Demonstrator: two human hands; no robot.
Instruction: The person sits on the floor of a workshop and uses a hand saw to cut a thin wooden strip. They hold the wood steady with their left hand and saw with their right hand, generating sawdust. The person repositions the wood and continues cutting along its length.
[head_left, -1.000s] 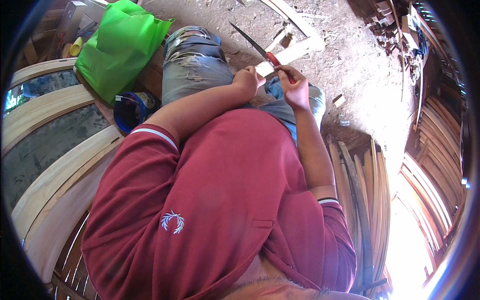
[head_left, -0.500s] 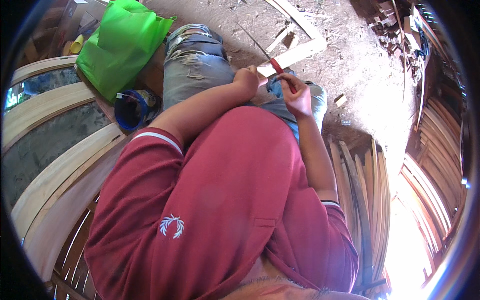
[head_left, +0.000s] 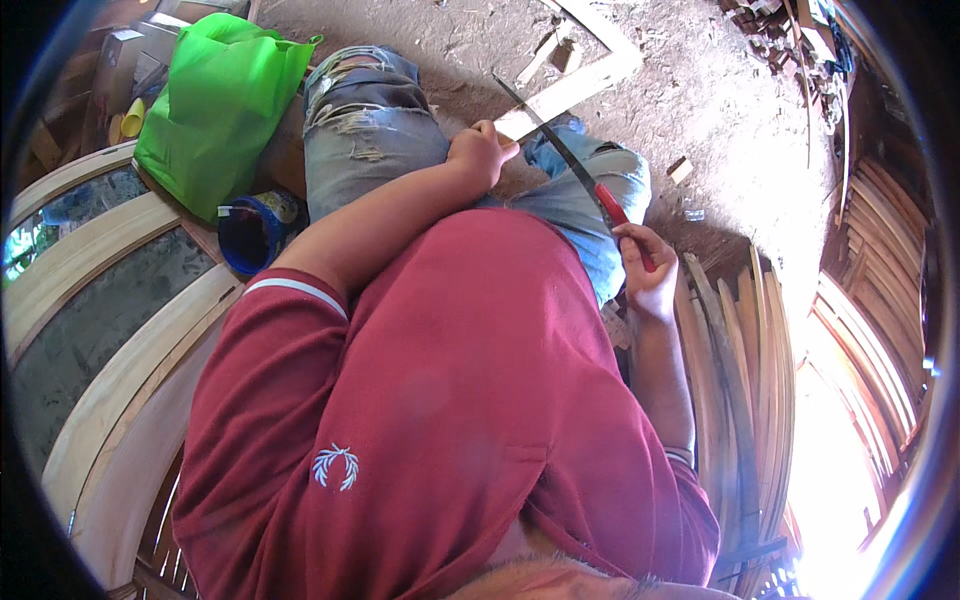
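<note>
My right hand (head_left: pixel 650 268) is closed around the red handle of a handsaw (head_left: pixel 578 165) with a long, narrow, dark blade. The blade slants away to the upper left, and its far part crosses a pale wooden board (head_left: pixel 572 96). At the board's near end, my left hand (head_left: pixel 478 157) is closed, with the thumb along the wood. Its fingers are partly hidden. The board lies between my knees in torn jeans (head_left: pixel 375 140) and meets another pale strip at a corner farther off. Whether the teeth touch the wood cannot be made out.
On the left are a green bag (head_left: pixel 222 110), a dark blue bucket (head_left: pixel 250 235) and curved-looking wooden frames (head_left: pixel 95 250) with grey panels. Long wooden strips (head_left: pixel 745 390) lie at the right. Offcuts (head_left: pixel 770 45) are piled at the far right; a small block (head_left: pixel 680 169) rests on the dirt floor.
My right hand has drawn back toward me and to the right, pulling the saw along. My left hand stays at the board's near end. The whole view has shifted slightly.
</note>
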